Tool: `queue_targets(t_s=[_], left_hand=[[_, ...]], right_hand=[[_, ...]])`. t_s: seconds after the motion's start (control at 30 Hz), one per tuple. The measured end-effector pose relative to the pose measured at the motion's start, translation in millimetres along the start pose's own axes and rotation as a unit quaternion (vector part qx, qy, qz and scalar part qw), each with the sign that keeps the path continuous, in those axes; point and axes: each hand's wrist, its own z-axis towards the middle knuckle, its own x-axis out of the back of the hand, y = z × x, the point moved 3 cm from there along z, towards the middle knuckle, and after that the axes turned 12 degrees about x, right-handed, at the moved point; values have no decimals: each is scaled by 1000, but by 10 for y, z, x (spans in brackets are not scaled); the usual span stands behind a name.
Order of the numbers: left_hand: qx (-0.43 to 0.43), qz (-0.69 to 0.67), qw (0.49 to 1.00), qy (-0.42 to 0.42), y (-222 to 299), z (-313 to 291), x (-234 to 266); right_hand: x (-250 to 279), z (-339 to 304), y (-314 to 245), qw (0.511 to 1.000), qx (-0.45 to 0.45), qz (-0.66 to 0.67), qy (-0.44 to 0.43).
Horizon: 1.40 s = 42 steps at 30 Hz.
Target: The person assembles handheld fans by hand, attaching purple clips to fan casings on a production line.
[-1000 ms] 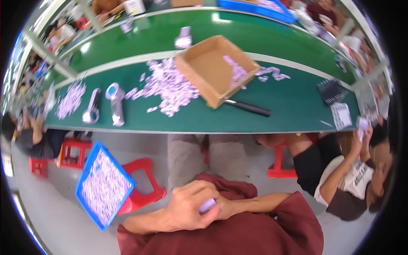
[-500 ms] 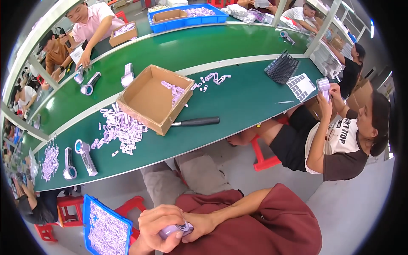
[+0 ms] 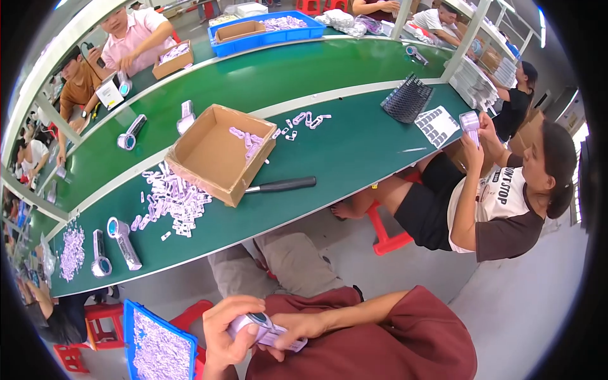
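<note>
Above my lap I hold a lilac handheld device with a round head (image 3: 265, 334), tilted, its handle pointing to the right. My left hand (image 3: 223, 329) is closed round the head end, its thumb and fingers on either side. My right hand (image 3: 305, 325) grips the handle, fingers partly hidden by the device. Two similar devices, an upright-lying one (image 3: 100, 255) and a tilted one (image 3: 124, 244), lie on the green table (image 3: 342, 152) at the left. Beside them are a heap of flat lilac pieces (image 3: 177, 201) and a pile of tiny lilac parts (image 3: 72, 252).
A cardboard box (image 3: 204, 178) with several lilac pieces stands mid-table, a black-handled tool (image 3: 288, 184) beside it. A blue tray (image 3: 128, 335) of small parts is at lower left. A co-worker (image 3: 500, 199) sits at right holding a similar device. A green belt (image 3: 266, 79) runs behind.
The device in my hands has turned, so its round head and handle now show lengthwise. My right hand has shifted along the handle. Across the belt, a co-worker's arm has drawn back.
</note>
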Motion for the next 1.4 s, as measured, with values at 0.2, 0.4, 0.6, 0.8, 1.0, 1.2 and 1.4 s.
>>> queue_targets(t_s=[0.2, 0.4, 0.6, 0.8, 1.0, 1.2, 1.4], left_hand=[[60, -113, 973, 191, -289, -181, 53], [154, -143, 946, 248, -824, -209, 164], [263, -121, 926, 243, -1552, -42, 239], [302, -81, 907, 281, -2649, 173, 583], [305, -224, 822, 426, -4327, 179, 671], [313, -127, 859, 385, -4300, 520, 654], [312, -21, 887, 341, -4380, 718, 750]], right_hand=[[212, -167, -286, 999, 20, -23, 33], [831, -422, -1030, 955, 223, -16, 196], [1255, -727, -2027, 820, 370, -180, 398], [1647, -889, -2409, 693, 386, -327, 513], [1992, -930, -2648, 642, 400, -322, 569], [2075, -942, -2679, 607, 370, -381, 592], [2130, -857, -2676, 605, 326, -397, 609]])
